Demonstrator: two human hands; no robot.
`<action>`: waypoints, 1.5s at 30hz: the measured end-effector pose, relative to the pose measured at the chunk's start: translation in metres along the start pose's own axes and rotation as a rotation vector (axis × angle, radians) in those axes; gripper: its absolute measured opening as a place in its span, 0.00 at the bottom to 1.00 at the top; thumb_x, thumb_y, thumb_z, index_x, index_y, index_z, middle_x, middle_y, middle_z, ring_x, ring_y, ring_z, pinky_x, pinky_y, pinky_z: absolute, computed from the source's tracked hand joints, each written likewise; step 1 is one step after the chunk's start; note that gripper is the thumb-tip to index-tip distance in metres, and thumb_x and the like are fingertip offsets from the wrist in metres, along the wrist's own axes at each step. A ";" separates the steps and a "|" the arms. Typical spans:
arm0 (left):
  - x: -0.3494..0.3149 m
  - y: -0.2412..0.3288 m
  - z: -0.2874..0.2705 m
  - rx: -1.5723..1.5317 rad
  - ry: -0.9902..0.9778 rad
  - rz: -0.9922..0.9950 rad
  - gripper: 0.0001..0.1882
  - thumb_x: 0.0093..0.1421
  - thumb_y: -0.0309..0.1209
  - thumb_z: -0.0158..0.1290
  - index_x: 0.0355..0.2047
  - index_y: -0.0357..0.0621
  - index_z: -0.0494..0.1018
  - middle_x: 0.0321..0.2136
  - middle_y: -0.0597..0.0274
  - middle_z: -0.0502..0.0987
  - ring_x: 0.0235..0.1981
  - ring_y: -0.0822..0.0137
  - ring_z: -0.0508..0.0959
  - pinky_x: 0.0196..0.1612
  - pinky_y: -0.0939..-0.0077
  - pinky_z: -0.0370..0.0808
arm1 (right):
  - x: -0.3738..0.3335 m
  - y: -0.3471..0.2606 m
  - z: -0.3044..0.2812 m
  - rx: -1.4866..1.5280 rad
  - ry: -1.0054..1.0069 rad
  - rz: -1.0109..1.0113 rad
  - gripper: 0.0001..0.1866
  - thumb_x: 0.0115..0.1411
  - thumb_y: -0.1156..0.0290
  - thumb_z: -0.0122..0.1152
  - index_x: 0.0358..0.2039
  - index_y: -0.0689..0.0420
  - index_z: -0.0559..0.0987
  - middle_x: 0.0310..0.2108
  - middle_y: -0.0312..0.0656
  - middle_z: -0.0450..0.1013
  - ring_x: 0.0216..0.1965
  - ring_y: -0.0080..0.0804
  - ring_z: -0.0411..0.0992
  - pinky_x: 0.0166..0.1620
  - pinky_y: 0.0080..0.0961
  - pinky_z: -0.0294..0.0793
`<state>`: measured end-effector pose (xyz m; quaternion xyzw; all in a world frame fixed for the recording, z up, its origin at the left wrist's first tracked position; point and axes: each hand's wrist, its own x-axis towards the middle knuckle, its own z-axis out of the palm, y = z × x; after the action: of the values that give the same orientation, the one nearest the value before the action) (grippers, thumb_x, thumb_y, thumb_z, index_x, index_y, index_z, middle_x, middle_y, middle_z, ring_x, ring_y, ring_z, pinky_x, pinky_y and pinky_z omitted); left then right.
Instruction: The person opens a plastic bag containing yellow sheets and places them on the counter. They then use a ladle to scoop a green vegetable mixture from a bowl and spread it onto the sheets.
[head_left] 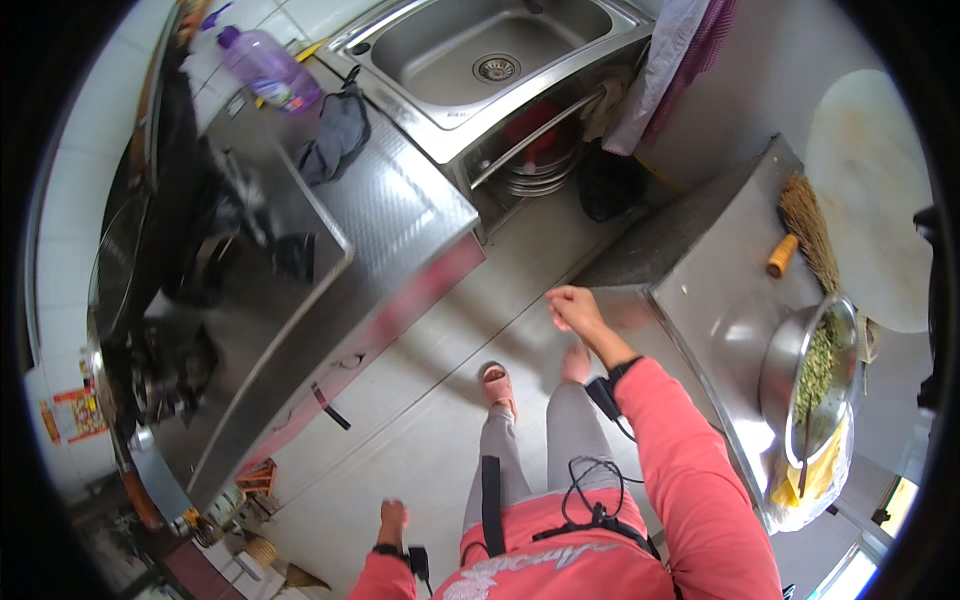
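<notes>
My right hand [576, 311] is raised in front of me with its fingers curled in and nothing visible in them. It is nearest to the corner of the steel-topped counter [700, 290] on my right, apart from it. Low on the left hangs my left hand [394, 515], away from any surface. Its fingers are too foreshortened to make out. Farther along the right counter stands a steel bowl [783, 372] of chopped greens [822, 362], with a thin handle sticking up over its near rim. A straw brush [808, 225] lies beyond the bowl, beside a short wooden handle [782, 256].
Ahead is a steel sink [440, 75] with stacked pans on the shelf below. The left counter [400, 205] bears a dark cloth [338, 135], a purple pump bottle [268, 66] and a gas stove [165, 370]. A round white board [868, 190] leans at right; a plastic bag [815, 485] lies near the bowl.
</notes>
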<state>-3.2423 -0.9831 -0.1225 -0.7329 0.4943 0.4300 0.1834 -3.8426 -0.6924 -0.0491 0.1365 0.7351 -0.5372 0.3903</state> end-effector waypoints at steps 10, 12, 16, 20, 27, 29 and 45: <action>-0.086 0.002 0.026 0.190 -0.252 -0.406 0.13 0.65 0.35 0.44 0.44 0.40 0.66 0.31 0.52 0.78 0.24 0.62 0.79 0.26 0.65 0.79 | 0.321 -0.075 0.078 0.468 0.121 0.250 0.12 0.62 0.74 0.46 0.40 0.56 0.78 0.24 0.39 0.74 0.19 0.26 0.70 0.21 0.22 0.70; -0.075 0.023 0.059 0.167 -0.234 -0.428 0.13 0.65 0.35 0.44 0.44 0.40 0.66 0.31 0.52 0.78 0.24 0.62 0.79 0.26 0.65 0.79 | 0.359 -0.082 0.084 0.453 0.148 0.249 0.11 0.62 0.74 0.46 0.40 0.57 0.78 0.24 0.39 0.74 0.19 0.27 0.70 0.21 0.23 0.70; -0.055 0.080 0.103 0.136 -0.233 -0.429 0.13 0.65 0.35 0.44 0.44 0.40 0.66 0.31 0.52 0.78 0.23 0.62 0.78 0.25 0.66 0.78 | 0.410 -0.085 0.080 0.392 0.170 0.207 0.11 0.62 0.73 0.47 0.40 0.57 0.78 0.23 0.40 0.75 0.19 0.27 0.71 0.21 0.24 0.70; -0.045 0.124 0.121 0.121 -0.230 -0.408 0.13 0.64 0.35 0.44 0.44 0.39 0.66 0.30 0.52 0.78 0.23 0.63 0.78 0.24 0.66 0.78 | 0.432 -0.085 0.079 0.325 0.167 0.174 0.10 0.62 0.72 0.48 0.40 0.58 0.77 0.23 0.41 0.75 0.19 0.28 0.72 0.20 0.24 0.71; -0.036 0.154 0.136 0.112 -0.233 -0.386 0.13 0.64 0.34 0.44 0.44 0.39 0.66 0.30 0.53 0.78 0.22 0.64 0.78 0.23 0.67 0.77 | 0.441 -0.082 0.078 0.199 0.149 0.112 0.10 0.63 0.70 0.49 0.39 0.59 0.77 0.23 0.42 0.75 0.18 0.29 0.73 0.20 0.26 0.72; -0.036 0.156 0.138 0.099 -0.227 -0.391 0.13 0.64 0.34 0.44 0.44 0.39 0.66 0.30 0.53 0.78 0.21 0.64 0.77 0.23 0.67 0.77 | 0.443 -0.083 0.078 0.170 0.139 0.084 0.10 0.63 0.70 0.49 0.39 0.60 0.77 0.22 0.42 0.75 0.18 0.29 0.73 0.20 0.26 0.72; -0.065 0.205 0.101 0.392 -0.404 0.199 0.21 0.64 0.39 0.47 0.53 0.40 0.65 0.37 0.53 0.79 0.33 0.64 0.79 0.33 0.70 0.77 | 0.198 -0.092 0.044 -0.115 -0.007 0.154 0.14 0.64 0.63 0.54 0.38 0.64 0.75 0.21 0.45 0.76 0.18 0.32 0.77 0.19 0.26 0.74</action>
<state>-3.4782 -0.9671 -0.0943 -0.5313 0.5907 0.4794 0.3729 -4.0114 -0.8101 -0.1347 0.1680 0.7508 -0.4630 0.4402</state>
